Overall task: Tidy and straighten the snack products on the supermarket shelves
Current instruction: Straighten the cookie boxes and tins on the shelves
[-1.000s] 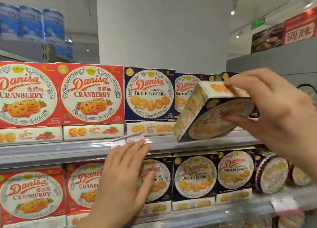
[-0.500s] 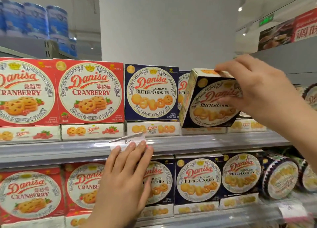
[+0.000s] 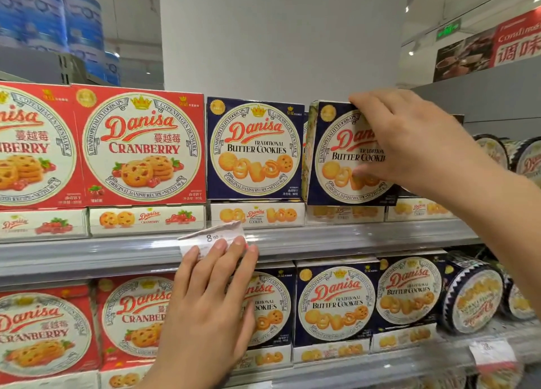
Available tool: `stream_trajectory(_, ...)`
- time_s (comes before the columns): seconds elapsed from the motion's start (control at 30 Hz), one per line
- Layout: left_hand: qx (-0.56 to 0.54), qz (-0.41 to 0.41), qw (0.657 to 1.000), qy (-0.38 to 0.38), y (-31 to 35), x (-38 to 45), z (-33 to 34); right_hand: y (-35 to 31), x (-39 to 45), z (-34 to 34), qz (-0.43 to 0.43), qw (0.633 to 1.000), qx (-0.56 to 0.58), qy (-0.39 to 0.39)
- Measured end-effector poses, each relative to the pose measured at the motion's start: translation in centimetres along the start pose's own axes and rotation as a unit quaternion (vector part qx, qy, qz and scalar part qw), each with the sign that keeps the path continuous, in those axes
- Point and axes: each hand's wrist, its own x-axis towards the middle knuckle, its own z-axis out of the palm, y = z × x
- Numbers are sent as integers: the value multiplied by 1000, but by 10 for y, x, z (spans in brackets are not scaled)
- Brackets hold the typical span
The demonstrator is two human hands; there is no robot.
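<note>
A: Where have we got the butter cookie box [image 3: 339,154]?

B: On the upper shelf [image 3: 351,239], standing on a flat white box [image 3: 344,213], just beside the upright blue box [image 3: 254,148] to its left. It is turned a little, so we see its side panel.

A: And our hands?

B: Our right hand [image 3: 409,142] grips it, fingers curled over the top corner, thumb pressed on the front face. Our left hand [image 3: 205,309] has straight fingers resting against the shelf rail, touching the loose price tag [image 3: 209,238].

A: What could go wrong?

B: We judge the box isn't square yet. Push it in at this angle and its corner may catch the neighbour and skew the row. Let go too soon and it could tip forward off the flat box. The tag sits crooked too; a careless brush of our left fingers may knock it out of the rail.
</note>
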Motion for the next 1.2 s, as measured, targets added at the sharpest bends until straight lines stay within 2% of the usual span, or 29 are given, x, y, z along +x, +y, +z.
stream_trajectory(0.37,14,-2,1000,-10,4,0,1,8,21,9,1,996,71,-55)
stream_trajectory(0.87,25,-3,999,-38,4,0,0,9,27,22,8,994,77,-78)
stream_trajectory(1.07,21,-6,998,-51,5,1,-3,8,19,24,3,997,51,-57)
stream_trajectory(1.13,19,-7,998,-55,6,1,-6,2,3,19,25,997,63,-21)
stream_trajectory(1.2,15,-13,998,-58,7,3,-8,-12,-24,13,46,990,132,35)
